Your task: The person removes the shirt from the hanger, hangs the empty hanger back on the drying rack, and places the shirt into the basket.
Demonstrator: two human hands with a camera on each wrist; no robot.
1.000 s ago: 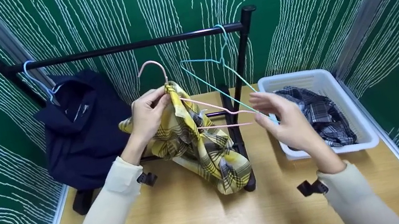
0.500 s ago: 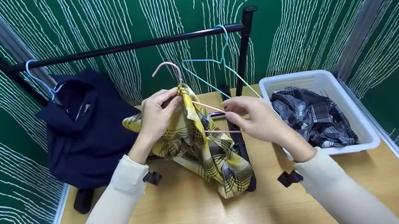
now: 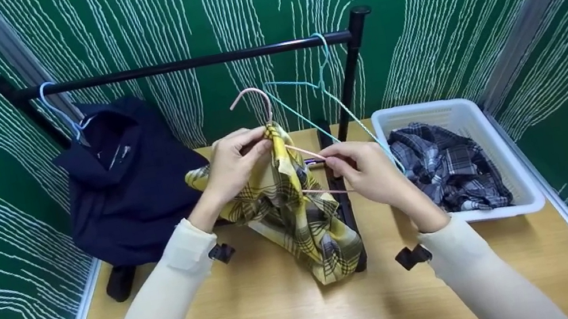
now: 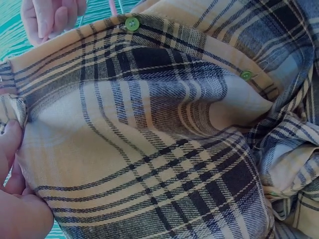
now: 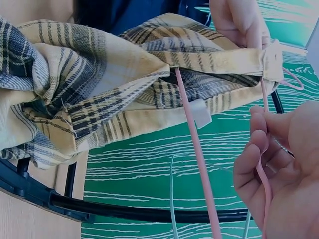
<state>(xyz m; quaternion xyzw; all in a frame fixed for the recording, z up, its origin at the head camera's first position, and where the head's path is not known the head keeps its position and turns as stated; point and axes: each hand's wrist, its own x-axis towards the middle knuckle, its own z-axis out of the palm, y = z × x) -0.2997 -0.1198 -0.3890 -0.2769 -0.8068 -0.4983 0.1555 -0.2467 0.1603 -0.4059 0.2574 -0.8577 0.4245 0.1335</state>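
A yellow plaid shirt hangs bunched between my hands, its green buttons visible in the left wrist view. My left hand pinches the shirt near its collar, just under the hook of a pink hanger. That hanger is partly inside the shirt; one end sticks out on the right. My right hand pinches the upper pink arm close to the shirt's opening. In the right wrist view the lower pink bar runs into the shirt opening. Cloth hides the hanger's other end.
A black clothes rack stands behind the hands. On its left hangs a navy shirt on a blue hanger; a bare turquoise hanger hangs at its right. A white basket with dark plaid clothing sits at the right.
My right hand has moved left from the hanger's end and now pinches its upper arm. My left hand, with the shirt and pink hook, has shifted right and slightly down.
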